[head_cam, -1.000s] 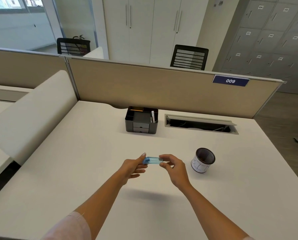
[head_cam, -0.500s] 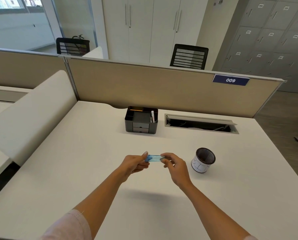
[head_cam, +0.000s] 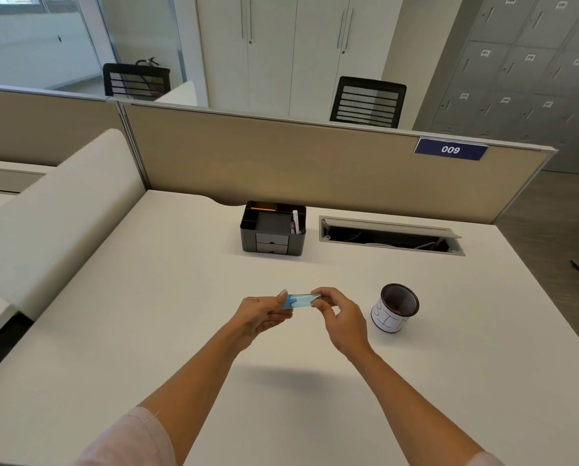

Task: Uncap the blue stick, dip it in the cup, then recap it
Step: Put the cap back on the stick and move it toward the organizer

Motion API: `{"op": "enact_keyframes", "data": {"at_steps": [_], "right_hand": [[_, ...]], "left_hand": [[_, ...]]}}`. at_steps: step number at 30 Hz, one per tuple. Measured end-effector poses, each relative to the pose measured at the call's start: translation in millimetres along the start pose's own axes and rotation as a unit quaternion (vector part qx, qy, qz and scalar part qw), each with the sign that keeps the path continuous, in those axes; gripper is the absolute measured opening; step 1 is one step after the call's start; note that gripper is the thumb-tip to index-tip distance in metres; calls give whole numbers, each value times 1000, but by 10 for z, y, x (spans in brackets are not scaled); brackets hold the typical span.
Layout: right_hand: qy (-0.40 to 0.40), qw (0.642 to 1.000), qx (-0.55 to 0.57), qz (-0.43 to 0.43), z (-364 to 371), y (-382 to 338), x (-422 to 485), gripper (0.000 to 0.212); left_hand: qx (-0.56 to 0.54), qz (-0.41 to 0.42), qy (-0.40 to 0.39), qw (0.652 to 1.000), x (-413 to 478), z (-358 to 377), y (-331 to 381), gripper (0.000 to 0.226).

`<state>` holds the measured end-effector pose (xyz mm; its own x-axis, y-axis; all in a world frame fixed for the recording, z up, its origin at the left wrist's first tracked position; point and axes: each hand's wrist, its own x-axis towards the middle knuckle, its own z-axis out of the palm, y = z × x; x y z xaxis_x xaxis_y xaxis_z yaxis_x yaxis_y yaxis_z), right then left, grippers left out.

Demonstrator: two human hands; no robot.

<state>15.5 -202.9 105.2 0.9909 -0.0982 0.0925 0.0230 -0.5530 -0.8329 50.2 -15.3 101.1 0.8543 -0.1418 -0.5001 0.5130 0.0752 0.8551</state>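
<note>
A small translucent blue stick (head_cam: 300,301) lies level between my two hands, above the white desk (head_cam: 147,297). My left hand (head_cam: 259,316) pinches its left end with thumb and fingers. My right hand (head_cam: 340,317) pinches its right end, where the clear cap sits. I cannot tell whether the cap has come apart from the body. The cup (head_cam: 395,307), a black mesh holder wrapped in white paper, stands upright on the desk just right of my right hand.
A black desk organiser (head_cam: 274,230) stands at the back of the desk, beside an open cable tray (head_cam: 390,235). A beige partition (head_cam: 315,163) runs behind them, and a padded divider (head_cam: 56,213) lines the left side.
Both hands have stayed on the stick. They have drawn slightly closer together, and the stick sits a little shorter between the fingers.
</note>
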Motion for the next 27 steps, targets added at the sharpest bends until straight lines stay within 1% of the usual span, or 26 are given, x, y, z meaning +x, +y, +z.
{"op": "enact_keyframes", "data": {"at_steps": [4,6,8,10,12,14,16,19,21,22,25,27], "right_hand": [[20,1000,1,7,18,3,41,15],[23,1000,-4,6,35,19,50,14],[11,1000,-8,24,58,56,53,14],[-26,998,-6,65,90,128,73,12],[-89,990,2,109,131,213,125,10],[-139,981,32,133,161,258,203,12],[-153,977,56,137,162,249,304,13],[-152,979,50,128,153,220,493,11],[-149,980,29,127,151,224,650,13],[-146,981,15,129,146,221,738,14],[-132,983,-18,126,166,191,1032,17],[-114,986,-34,115,210,141,1230,18]], "left_hand": [[0,10,7,1000,58,24,2,33],[4,14,14,1000,96,-2,-15,36],[16,21,20,999,127,-40,-26,41],[55,36,23,998,138,-55,-26,41],[110,56,27,992,149,-55,-43,37],[149,72,34,986,187,-66,-75,38],[166,83,41,982,240,-97,-112,45],[231,89,75,966,359,-184,-198,69],[301,92,78,946,438,-266,-282,81],[354,98,76,927,485,-319,-335,86],[529,113,63,839,651,-487,-472,93],[592,114,50,796,749,-562,-519,93]]}}
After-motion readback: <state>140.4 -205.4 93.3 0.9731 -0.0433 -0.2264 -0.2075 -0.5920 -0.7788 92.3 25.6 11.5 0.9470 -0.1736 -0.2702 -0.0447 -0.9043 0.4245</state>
